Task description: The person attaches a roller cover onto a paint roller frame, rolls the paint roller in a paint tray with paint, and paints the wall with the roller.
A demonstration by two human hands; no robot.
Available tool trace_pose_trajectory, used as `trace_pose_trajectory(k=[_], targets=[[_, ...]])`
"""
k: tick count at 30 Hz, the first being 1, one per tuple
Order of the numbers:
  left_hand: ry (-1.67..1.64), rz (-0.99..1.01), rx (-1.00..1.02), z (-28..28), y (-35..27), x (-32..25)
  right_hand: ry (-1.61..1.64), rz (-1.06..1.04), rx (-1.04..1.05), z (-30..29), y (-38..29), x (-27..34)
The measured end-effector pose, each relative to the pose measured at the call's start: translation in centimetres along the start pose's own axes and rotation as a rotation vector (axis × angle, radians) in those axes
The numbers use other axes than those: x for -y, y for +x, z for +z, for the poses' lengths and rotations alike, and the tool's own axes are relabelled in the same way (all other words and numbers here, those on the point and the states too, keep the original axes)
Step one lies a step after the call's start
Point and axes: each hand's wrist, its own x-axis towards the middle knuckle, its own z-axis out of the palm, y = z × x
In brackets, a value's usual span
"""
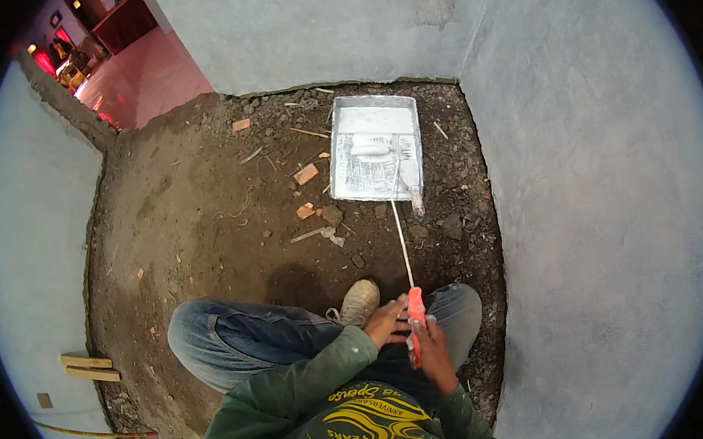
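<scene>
My right hand [436, 352] is wrapped around the orange handle [416, 311] of a paint roller. Its long thin metal rod [401, 241] runs forward to a white roller sleeve [370, 146], which rests on the ridged slope of a paint tray [332, 161]. White paint [376, 120] lies at the tray's far end. Just left of the handle is my left hand [387, 324], fingers spread and holding nothing; whether they touch the handle is unclear. A paint-smeared tool handle [417, 203], perhaps a brush's, sticks out over the tray's near right edge.
Grey plastered walls [589, 207] stand close on the right, ahead and at left. Brick pieces [306, 174], sticks and clods litter the dirt floor [209, 227]. Wood strips [91, 367] and a hose-like line [94, 431] lie at left. A doorway shows a reddish tiled floor [147, 75].
</scene>
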Motion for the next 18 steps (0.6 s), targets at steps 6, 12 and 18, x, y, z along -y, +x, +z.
trace_pose_trajectory(k=[6,12,18], targets=[[0.024,-0.029,0.067,-0.4,1.0,1.9,0.056,-0.025,0.012,0.2,1.0,-2.2],[0.385,0.424,-0.231,-2.5,-0.1,0.8,0.087,-0.044,0.032,0.6,4.1,-0.6],[0.512,1.403,-0.962,-5.2,-25.3,-13.3,0.086,0.003,0.030,-0.5,3.3,-0.2]])
